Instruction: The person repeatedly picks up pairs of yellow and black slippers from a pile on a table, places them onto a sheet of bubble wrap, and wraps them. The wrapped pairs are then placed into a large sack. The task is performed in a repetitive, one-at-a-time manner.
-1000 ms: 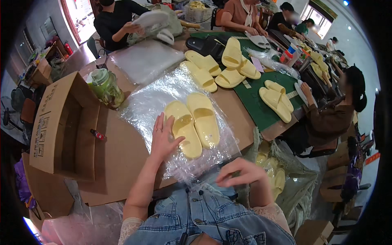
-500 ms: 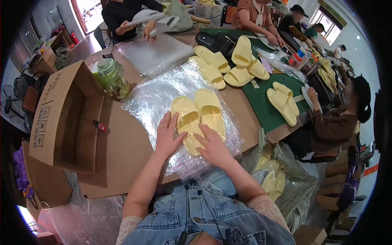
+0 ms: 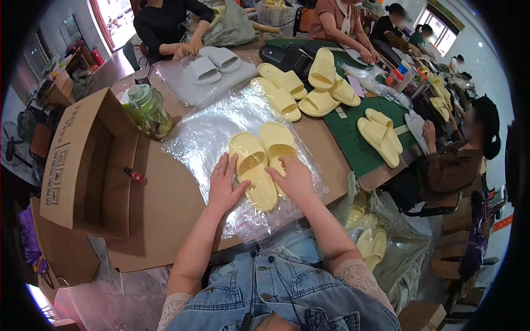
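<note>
A pair of pale yellow slide slippers [image 3: 263, 193] lies side by side on a stack of clear plastic bags [image 3: 193, 132] in front of me. I cannot tell whether a layer of film covers them. My left hand [image 3: 223, 185] rests along the outer side of the left slipper, fingers stretched and thumb apart. Across the sole of the right slipper lies my right hand [image 3: 295, 179], its fingers slightly bent and the thumb spread toward the left slipper. That hand hides part of the right slipper.
An open cardboard box [image 3: 105, 165] with a small red bottle [image 3: 134, 175] stands left, near a green-lidded jar [image 3: 150, 110]. More yellow slippers [image 3: 317, 102] lie beyond. A co-worker opposite handles white slippers [image 3: 204, 70]; others sit right. A sack of slippers [image 3: 372, 248] stands below the table edge.
My right hand has shifted up and slightly right over the right slipper; my left hand stays nearly in place. The co-worker opposite has lowered white slippers onto the plastic bags.
</note>
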A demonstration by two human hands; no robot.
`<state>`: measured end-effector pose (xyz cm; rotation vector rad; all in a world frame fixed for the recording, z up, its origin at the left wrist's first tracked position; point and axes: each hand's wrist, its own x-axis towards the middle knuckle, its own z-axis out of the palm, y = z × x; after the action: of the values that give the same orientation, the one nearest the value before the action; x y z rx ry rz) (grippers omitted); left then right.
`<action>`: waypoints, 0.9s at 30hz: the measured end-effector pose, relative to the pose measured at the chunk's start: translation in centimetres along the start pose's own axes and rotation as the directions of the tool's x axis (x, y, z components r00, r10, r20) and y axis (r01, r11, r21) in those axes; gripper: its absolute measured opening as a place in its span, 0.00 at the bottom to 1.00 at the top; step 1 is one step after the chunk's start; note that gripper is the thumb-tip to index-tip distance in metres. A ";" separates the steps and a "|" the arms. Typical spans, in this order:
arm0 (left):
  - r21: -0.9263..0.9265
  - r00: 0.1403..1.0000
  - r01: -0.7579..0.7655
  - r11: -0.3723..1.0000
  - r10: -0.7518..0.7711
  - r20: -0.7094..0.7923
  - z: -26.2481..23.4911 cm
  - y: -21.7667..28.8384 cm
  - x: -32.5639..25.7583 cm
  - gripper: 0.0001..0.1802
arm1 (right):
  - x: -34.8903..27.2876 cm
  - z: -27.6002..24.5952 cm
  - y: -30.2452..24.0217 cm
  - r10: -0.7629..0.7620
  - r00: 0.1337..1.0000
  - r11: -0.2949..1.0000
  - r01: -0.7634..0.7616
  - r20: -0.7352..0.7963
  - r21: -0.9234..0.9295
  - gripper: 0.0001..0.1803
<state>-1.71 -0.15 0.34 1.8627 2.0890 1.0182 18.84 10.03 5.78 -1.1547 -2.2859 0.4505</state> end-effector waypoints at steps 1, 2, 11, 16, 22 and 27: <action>0.002 1.000 -0.009 1.000 0.009 0.010 -0.1 0.0 0.0 0.47 | 1.0 0.9 -0.4 0.005 1.000 0.995 -0.002 0.022 -0.101 0.23; 0.004 1.000 -0.018 1.000 0.018 0.020 -0.1 0.0 0.0 0.47 | 1.6 1.8 -0.6 0.012 0.999 0.980 -0.003 0.044 -0.200 0.24; 0.107 1.000 -0.010 0.994 0.007 0.030 0.2 0.0 -0.4 0.46 | 2.1 5.4 2.2 0.031 0.999 0.997 -0.033 -0.032 -0.070 0.17; 0.047 0.998 0.003 0.999 -0.001 -0.059 0.4 0.1 -0.3 0.46 | -2.4 1.0 4.4 0.184 0.983 0.980 -0.185 -0.028 -0.066 0.16; 0.249 0.998 0.027 0.968 -0.040 0.045 1.2 0.4 -0.5 0.47 | -12.6 -7.2 11.2 0.513 0.828 0.853 -0.522 -0.226 0.021 0.12; 0.309 0.997 -0.003 0.951 -0.019 0.068 1.7 -1.0 -1.0 0.41 | -20.3 -12.7 15.1 0.482 0.720 0.869 -0.464 -0.499 0.171 0.13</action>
<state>-1.43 -0.46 -1.83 1.9899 2.3211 0.6395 45.95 2.90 1.90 -1.6210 -1.4875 0.2981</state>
